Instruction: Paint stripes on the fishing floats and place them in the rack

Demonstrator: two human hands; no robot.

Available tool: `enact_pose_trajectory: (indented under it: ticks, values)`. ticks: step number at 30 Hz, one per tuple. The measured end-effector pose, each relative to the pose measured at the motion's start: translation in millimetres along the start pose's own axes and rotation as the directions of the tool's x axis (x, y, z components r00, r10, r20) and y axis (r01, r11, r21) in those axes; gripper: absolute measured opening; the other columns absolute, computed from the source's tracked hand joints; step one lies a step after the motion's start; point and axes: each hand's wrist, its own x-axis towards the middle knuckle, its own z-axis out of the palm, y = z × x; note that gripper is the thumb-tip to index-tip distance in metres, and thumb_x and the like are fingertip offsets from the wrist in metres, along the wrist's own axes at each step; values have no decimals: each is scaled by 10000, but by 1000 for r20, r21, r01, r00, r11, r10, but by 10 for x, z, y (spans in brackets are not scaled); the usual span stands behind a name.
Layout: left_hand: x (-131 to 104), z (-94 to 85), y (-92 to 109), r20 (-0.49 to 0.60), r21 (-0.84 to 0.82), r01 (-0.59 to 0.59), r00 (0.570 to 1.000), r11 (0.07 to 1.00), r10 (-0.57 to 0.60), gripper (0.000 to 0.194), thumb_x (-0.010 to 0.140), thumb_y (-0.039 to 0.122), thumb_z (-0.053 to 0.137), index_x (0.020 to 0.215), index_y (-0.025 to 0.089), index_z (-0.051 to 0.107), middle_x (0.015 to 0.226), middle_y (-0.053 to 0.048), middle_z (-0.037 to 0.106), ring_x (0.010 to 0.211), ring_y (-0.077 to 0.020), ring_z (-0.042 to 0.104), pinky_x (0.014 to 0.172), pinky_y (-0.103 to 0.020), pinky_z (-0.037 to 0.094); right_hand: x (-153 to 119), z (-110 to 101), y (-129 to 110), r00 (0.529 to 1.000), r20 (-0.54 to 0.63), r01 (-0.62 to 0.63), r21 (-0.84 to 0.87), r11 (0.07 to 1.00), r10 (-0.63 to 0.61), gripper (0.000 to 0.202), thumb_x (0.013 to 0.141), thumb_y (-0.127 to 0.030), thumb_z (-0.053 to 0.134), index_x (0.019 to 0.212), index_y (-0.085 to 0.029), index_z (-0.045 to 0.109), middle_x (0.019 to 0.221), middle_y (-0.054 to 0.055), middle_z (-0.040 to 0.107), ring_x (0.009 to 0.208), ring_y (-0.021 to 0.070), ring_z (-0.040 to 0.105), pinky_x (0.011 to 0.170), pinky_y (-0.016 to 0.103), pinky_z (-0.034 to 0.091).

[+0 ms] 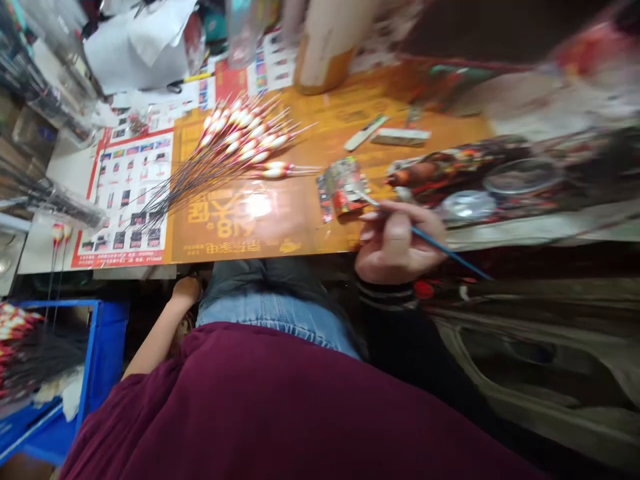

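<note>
My right hand (400,243) is closed around a thin paintbrush with a blue handle (453,255). The brush's tip points up and left, at a small paint-smeared block (345,187) lying near the table's front edge. Left of that block, a bundle of fishing floats (245,137) is fanned out, with red, yellow and white bodies and long dark stems. One float (275,170) lies at the near side of the bundle. Below the table edge, by my left thigh, is my left hand (187,291); its fingers are hidden.
Two short pale strips (400,137) lie behind the block. To the right are a paint-crusted brown object (425,172) and a clear lid (469,205). A large pale container (333,47) stands at the back. More floats (17,333) fill a blue crate (107,353) at lower left.
</note>
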Motion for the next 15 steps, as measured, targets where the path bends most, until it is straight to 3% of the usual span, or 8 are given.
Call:
enact_pose_trajectory:
  ticks: [3, 4, 5, 7, 9, 11, 13, 15]
  values:
    - [-249, -385, 196, 20, 88, -270, 963, 959, 269, 256, 983, 221, 506, 1020, 128, 741, 955, -149, 740, 920, -262, 705, 821, -347, 505, 19, -12, -11, 998, 60, -22, -7, 1000, 22, 189, 876, -370, 671, 877, -200, 752, 658, -11, 676, 438, 63, 506, 382, 190, 352]
    - [-349, -537, 258, 49, 86, -452, 892, 888, 449, 269, 995, 257, 498, 987, 148, 744, 900, -113, 742, 850, -226, 701, 784, -316, 495, 23, -14, -15, 997, 77, -26, 0, 1000, 26, 186, 889, -371, 665, 894, -207, 753, 674, -14, 686, 435, 59, 499, 392, 193, 364]
    - [-439, -698, 320, 57, 43, -609, 793, 792, 607, 280, 1007, 284, 486, 993, 166, 740, 860, -79, 740, 789, -186, 688, 745, -284, 482, 27, -17, -17, 996, 89, -26, 9, 1000, 25, 185, 898, -373, 661, 904, -213, 754, 683, -15, 691, 431, 56, 493, 400, 194, 370]
    - [-538, -1041, 442, -31, -42, -785, 620, 618, 784, 286, 1019, 316, 474, 1031, 182, 727, 862, -46, 740, 746, -132, 666, 708, -239, 463, 34, -25, -16, 993, 115, -29, 24, 999, 26, 191, 911, -383, 655, 918, -220, 754, 693, -12, 696, 434, 56, 499, 409, 196, 377]
    - [-473, -1393, 562, -254, 18, -816, 555, 578, 792, 264, 1007, 311, 491, 1016, 182, 721, 870, -40, 741, 743, -119, 653, 693, -232, 450, 40, -33, -11, 989, 142, -40, 24, 999, 36, 201, 925, -393, 641, 933, -227, 753, 705, -6, 700, 441, 57, 508, 413, 197, 379]
    - [-249, -1732, 678, -491, 145, -740, 523, 657, 697, 207, 971, 281, 537, 971, 184, 720, 873, -43, 737, 729, -127, 630, 679, -254, 432, 45, -41, -4, 986, 161, -48, 19, 999, 44, 202, 935, -393, 629, 953, -233, 752, 725, 1, 707, 456, 62, 520, 423, 202, 390]
    - [69, -2032, 787, -638, 205, -612, 508, 764, 578, 136, 925, 243, 595, 923, 183, 717, 895, -58, 725, 754, -152, 618, 694, -286, 426, 50, -46, 3, 984, 171, -43, 19, 999, 40, 195, 940, -382, 625, 972, -237, 753, 734, 3, 709, 465, 65, 527, 428, 206, 400]
    - [393, -2260, 876, -715, 208, -483, 518, 850, 469, 54, 863, 197, 659, 835, 177, 701, 875, -79, 687, 787, -191, 608, 692, -320, 412, 56, -51, 8, 983, 179, -33, 14, 999, 30, 186, 947, -362, 619, 985, -241, 756, 741, 2, 710, 465, 64, 525, 429, 207, 405]
